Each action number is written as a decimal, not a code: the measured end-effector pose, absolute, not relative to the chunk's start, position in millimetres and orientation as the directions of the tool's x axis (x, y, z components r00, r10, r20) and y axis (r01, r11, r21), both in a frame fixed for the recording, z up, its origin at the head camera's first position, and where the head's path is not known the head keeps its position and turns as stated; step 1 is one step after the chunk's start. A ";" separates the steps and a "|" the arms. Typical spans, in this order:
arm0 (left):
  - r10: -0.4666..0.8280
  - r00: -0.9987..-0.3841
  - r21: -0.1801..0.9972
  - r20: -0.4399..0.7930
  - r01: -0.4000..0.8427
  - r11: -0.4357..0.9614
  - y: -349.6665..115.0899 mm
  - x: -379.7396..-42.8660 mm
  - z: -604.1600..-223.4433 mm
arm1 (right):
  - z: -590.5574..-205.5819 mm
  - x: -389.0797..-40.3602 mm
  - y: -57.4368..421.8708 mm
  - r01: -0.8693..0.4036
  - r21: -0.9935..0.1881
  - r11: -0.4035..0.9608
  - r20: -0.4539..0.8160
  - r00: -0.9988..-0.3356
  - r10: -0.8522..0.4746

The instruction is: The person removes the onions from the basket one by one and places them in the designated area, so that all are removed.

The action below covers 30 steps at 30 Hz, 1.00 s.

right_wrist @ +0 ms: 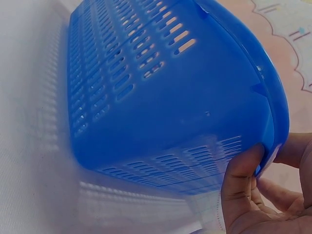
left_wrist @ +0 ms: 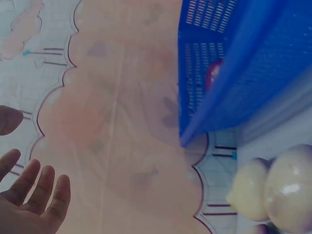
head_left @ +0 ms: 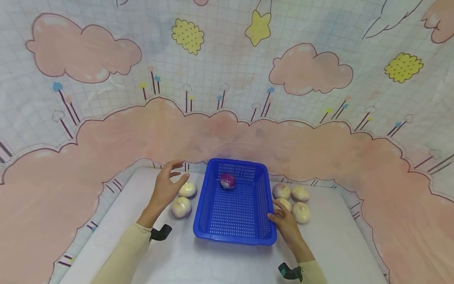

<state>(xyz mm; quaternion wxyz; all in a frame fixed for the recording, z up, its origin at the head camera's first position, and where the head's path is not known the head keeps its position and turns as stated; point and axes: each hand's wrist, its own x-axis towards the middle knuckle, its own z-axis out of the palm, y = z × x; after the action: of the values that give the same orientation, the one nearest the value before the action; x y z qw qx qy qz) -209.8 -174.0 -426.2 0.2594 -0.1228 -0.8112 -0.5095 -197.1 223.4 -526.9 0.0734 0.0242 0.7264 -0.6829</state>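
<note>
A blue plastic basket [head_left: 232, 241] with slotted sides stands in the middle of the head view, a shadow under its near end. My right hand [head_left: 286, 224] grips its right rim; the right wrist view shows the thumb and fingers [right_wrist: 243, 173] pinching the rim [right_wrist: 279, 114] from both sides. One round purple vegetable [head_left: 228, 181] with a white underside lies inside, near the far end. Left of the basket my left hand [head_left: 168, 187] is raised, holding nothing, its fingers spread and slightly bent. Two pale round vegetables [head_left: 181, 207] sit beside and below it.
Several more pale vegetables [head_left: 300, 213] cluster on the table right of the basket, close by my right hand. The white table [head_left: 213, 264] ends at a patterned cloth backdrop [head_left: 198, 138]. Dark wrist cameras [head_left: 161, 232] are strapped at both cuffs.
</note>
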 end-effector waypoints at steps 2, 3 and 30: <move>-0.021 -0.832 0.741 0.554 0.482 0.468 -166.1 -214.4 -421.2 | -526.7 -198.0 223.9 0.136 -0.988 0.067 -0.140 -0.988 -0.069; 0.002 -0.830 0.728 0.558 0.491 0.478 -162.2 -217.0 -419.3 | -526.5 -198.3 224.2 0.138 -0.988 0.066 -0.142 -0.987 -0.070; 0.003 -0.991 0.900 0.131 0.120 0.419 -79.0 -285.7 -427.2 | -524.5 -196.7 224.7 0.139 -0.988 0.068 -0.144 -0.987 -0.065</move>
<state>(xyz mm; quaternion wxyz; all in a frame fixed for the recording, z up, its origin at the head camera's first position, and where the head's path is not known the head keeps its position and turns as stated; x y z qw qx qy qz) -285.7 -79.0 -427.2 0.0544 -0.0365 -0.8407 -0.5376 -196.7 224.7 -524.5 0.0749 0.0256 0.7270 -0.6820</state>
